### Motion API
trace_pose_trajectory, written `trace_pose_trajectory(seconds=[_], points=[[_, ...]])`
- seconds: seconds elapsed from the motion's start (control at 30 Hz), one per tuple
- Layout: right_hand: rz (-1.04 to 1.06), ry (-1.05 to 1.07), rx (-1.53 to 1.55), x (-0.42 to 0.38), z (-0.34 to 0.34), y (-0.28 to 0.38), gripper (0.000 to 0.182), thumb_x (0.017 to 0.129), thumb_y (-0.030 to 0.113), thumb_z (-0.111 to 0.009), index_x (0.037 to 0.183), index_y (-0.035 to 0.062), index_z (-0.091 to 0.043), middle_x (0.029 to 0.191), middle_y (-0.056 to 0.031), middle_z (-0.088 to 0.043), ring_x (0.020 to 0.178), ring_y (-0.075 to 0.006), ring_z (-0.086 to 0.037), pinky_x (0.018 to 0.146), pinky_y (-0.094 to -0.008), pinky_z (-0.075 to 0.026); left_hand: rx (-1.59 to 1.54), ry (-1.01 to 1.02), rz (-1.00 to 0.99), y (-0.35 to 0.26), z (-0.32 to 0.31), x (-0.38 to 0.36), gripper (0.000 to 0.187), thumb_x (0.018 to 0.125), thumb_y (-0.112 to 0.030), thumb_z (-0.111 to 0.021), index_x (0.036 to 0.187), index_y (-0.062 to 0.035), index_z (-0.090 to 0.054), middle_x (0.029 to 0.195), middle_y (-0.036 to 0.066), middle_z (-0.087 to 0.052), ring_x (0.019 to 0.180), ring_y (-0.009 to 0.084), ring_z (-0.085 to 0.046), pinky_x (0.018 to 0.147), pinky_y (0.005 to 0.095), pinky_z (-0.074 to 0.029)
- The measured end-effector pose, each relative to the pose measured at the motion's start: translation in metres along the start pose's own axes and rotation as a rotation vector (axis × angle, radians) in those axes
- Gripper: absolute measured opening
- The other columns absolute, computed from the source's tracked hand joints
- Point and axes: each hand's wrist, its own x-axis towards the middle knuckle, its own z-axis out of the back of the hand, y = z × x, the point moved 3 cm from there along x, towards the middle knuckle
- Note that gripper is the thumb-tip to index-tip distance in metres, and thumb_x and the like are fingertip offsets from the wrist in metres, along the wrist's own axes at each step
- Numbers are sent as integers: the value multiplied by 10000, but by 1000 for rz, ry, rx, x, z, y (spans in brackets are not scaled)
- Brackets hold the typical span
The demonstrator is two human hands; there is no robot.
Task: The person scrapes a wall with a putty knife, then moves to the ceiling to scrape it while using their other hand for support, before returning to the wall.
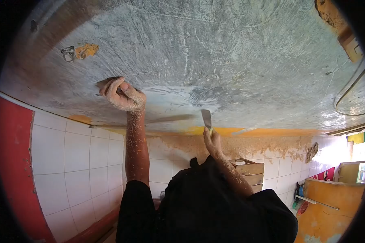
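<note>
My left hand (123,94), dusted with pale flakes, is raised against the grey scraped wall (231,52). Its fingers are closed on a thin, flat dark piece (105,82) that looks like a scraper blade. Lower and to the right, my right hand (213,141) is closed round the handle of a putty knife (207,118). The knife's metal blade points up, near the wall's lower part. Whether the blade touches the wall, I cannot tell. Pale flakes also cover both forearms.
An orange strip (263,132) edges the wall's bottom. Debris (239,146) lies along the tiled floor (154,172). A wooden stool (253,169) stands beside my right forearm. A cable (342,97) hangs at the right, and a red panel (14,162) is at the left.
</note>
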Motion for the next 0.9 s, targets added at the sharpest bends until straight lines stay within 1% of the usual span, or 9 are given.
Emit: trace_pose_trajectory(seconds=[0.1,0.2,0.3,0.33,0.47,0.63,0.73,0.83,0.9], points=[[54,92,198,15,-3,28,313,948,288,-524,815,6,-555,598,18,-467,563,-63,-420,487,-258,-357,14,-10,-25,-1,1,3,130,955,-169,-434,971,-46,-473,881,56,-485,853,180,-405,755,341,-367],[2,91,197,4,-7,-30,321,971,294,-481,722,92,-484,582,65,-421,502,-25,-380,444,-206,-292,-39,-39,11,2,0,2,141,960,-180,-434,966,-43,-472,887,63,-480,851,185,-406,755,346,-369],[-111,59,320,-4,-11,-58,327,973,281,-483,701,99,-473,581,64,-426,487,-33,-372,429,-216,-289,-63,-43,26,4,-1,0,155,965,-195,-435,965,-45,-471,899,70,-470,848,185,-410,752,345,-371],[-36,85,263,1,-12,-62,335,973,287,-483,700,92,-472,578,60,-424,491,-30,-370,432,-213,-295,-30,-33,37,0,0,-1,160,961,-198,-437,957,-43,-478,896,73,-465,841,180,-408,748,345,-367],[17,128,210,12,-3,1,304,953,270,-518,798,9,-532,614,36,-464,572,-53,-415,506,-248,-357,-25,-72,115,-3,-1,-4,153,947,-186,-450,935,-38,-487,873,65,-464,836,180,-392,749,338,-361],[-37,131,315,8,-3,-66,266,953,247,-517,822,18,-550,633,38,-451,600,-43,-404,521,-237,-357,-15,-52,45,0,-3,-2,123,952,-154,-428,938,-43,-479,878,59,-445,811,179,-395,762,363,-365],[100,176,178,22,0,-37,270,947,254,-528,831,11,-543,627,24,-443,603,-54,-397,518,-247,-353,18,-42,91,1,1,-7,151,963,-178,-408,933,-49,-479,879,55,-442,818,172,-409,786,351,-370],[199,215,183,34,-5,14,312,963,282,-500,744,60,-490,601,64,-418,544,-31,-375,472,-218,-317,-11,-56,91,-1,-1,-4,158,962,-183,-400,930,-52,-483,870,50,-444,827,173,-415,785,350,-376],[118,190,236,22,-4,7,297,962,280,-506,761,62,-492,600,65,-418,539,-31,-379,470,-217,-317,-6,-42,91,-2,2,-4,136,950,-164,-407,925,-56,-486,866,47,-455,825,174,-417,773,345,-382]])
